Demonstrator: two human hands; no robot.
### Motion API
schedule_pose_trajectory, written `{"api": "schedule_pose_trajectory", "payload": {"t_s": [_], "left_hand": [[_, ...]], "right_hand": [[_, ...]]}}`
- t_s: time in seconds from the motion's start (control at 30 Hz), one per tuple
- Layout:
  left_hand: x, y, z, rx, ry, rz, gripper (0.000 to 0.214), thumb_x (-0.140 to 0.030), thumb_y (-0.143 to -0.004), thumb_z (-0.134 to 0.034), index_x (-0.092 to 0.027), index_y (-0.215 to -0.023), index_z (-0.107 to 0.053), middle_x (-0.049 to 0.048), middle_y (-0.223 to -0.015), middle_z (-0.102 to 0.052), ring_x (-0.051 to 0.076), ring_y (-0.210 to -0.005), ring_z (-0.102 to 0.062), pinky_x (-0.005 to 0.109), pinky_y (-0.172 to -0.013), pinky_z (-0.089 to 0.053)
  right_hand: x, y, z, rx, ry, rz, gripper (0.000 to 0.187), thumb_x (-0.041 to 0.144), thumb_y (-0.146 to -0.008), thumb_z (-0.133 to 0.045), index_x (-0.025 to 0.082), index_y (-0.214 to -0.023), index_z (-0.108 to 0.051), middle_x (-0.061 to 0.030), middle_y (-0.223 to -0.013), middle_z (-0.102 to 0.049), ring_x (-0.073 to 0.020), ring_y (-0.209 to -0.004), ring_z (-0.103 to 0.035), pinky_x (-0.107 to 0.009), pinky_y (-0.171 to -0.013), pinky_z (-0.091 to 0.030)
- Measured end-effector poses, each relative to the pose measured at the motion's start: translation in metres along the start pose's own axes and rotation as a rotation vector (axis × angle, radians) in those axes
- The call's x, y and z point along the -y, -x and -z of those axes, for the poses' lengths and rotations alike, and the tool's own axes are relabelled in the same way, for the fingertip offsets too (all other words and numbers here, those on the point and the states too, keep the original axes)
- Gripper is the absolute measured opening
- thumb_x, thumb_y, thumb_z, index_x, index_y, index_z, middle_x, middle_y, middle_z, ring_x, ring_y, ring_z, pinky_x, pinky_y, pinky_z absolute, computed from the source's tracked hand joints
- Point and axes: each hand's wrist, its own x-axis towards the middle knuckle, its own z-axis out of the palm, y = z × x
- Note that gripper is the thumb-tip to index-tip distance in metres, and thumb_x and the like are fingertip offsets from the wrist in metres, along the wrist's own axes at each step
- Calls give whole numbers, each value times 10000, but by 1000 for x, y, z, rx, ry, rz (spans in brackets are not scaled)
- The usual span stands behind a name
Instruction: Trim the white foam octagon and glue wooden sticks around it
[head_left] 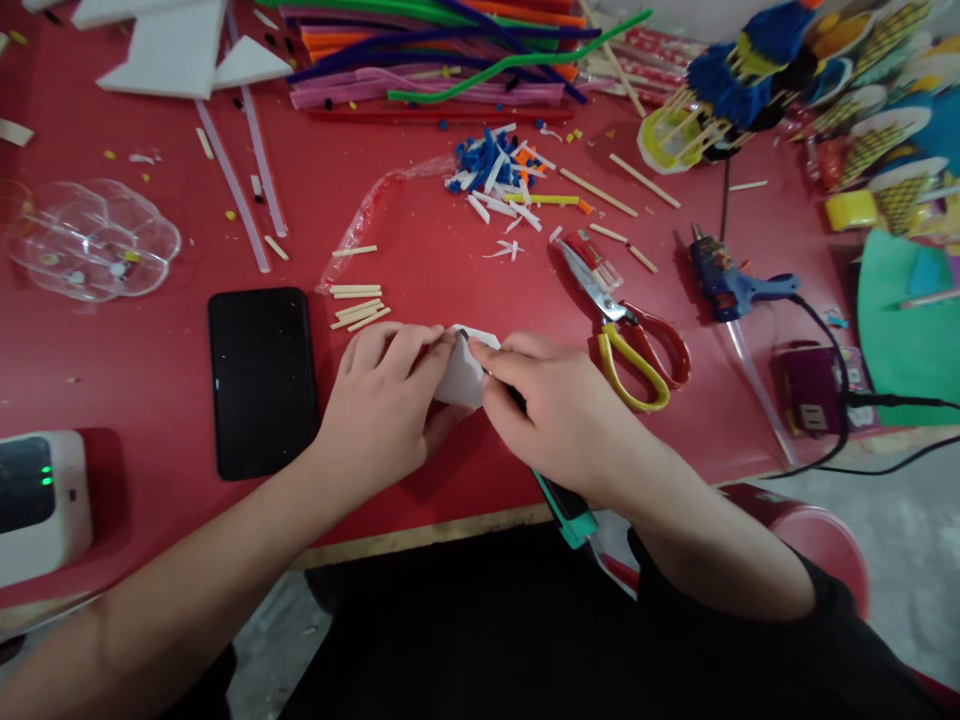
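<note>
Left hand [390, 390], fingers bent, pinches a small white piece [459, 380] between itself and the right hand [551, 400], which is closed round a cutter [572, 515] (its green end pokes out below). On the worktop [465, 465], scissors [613, 308] lie beyond the right hand; a phone [262, 385] sits left of both.

white piece [460, 382]: part-hidden | green-black tool [574, 524]: partly covered | white device [73, 505]: cut off left
</note>
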Motion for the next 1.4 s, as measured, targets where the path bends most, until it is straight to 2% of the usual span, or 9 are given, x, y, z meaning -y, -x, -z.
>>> {"api": "schedule_pose_trajectory", "payload": {"t_s": [0.17,0.5,0.7,0.87,1.1,1.3,1.4], "left_hand": [[0,0,-1,5,6,8,578,-420,-939,-589,-107,-1423,-544,188,-1300,-617,391,-1221,-497,557,-1036,-456],[-1,-1,-1,15,0,25,592,-399,-899,-652,-123,-1414,-558,183,-1294,-618,387,-1219,-507,560,-1043,-461],[-1,-2,0,13,-9,27,594,-389,-898,-629,-103,-1414,-559,185,-1299,-622,393,-1208,-514,566,-1040,-469],[-2,-3,1,9,-3,23,586,-382,-901,-602,-98,-1412,-561,189,-1276,-627,394,-1196,-527,578,-1030,-474],[-1,-3,-2,9,46,37,622,-477,-908,-606,-133,-1424,-553,188,-1287,-614,409,-1218,-514,605,-1052,-442],[-2,-3,1,39,19,48,623,-430,-904,-616,-108,-1431,-536,199,-1307,-607,415,-1235,-516,592,-1074,-431],[-1,-4,1,17,30,34,593,-417,-907,-619,-101,-1404,-544,213,-1365,-587,417,-1269,-516,593,-1095,-419]], "right_hand": [[-3,8,-2,-33,-62,24,466,199,-938,-418,72,-1304,-676,-137,-991,-696,-177,-734,-635,-301,-665,-493],[-6,24,-2,-12,-157,26,446,172,-949,-436,60,-1325,-647,-103,-937,-655,-137,-672,-558,-284,-614,-464],[-6,35,-5,-1,-149,7,456,172,-960,-417,38,-1341,-629,-95,-918,-631,-155,-702,-583,-311,-640,-505],[-5,45,-3,24,-134,1,446,177,-971,-405,68,-1343,-624,-99,-935,-639,-166,-745,-615,-319,-668,-538],[-4,63,-2,31,-131,-15,443,176,-963,-436,84,-1357,-617,-101,-938,-667,-159,-709,-635,-297,-614,-551],[-4,75,-4,19,-104,-25,428,175,-965,-440,57,-1322,-646,-102,-935,-686,-151,-668,-658,-278,-577,-558],[-4,79,-4,-7,-93,-4,415,162,-964,-442,41,-1297,-659,-92,-893,-675,-147,-651,-651,-267,-558,-549]]}}
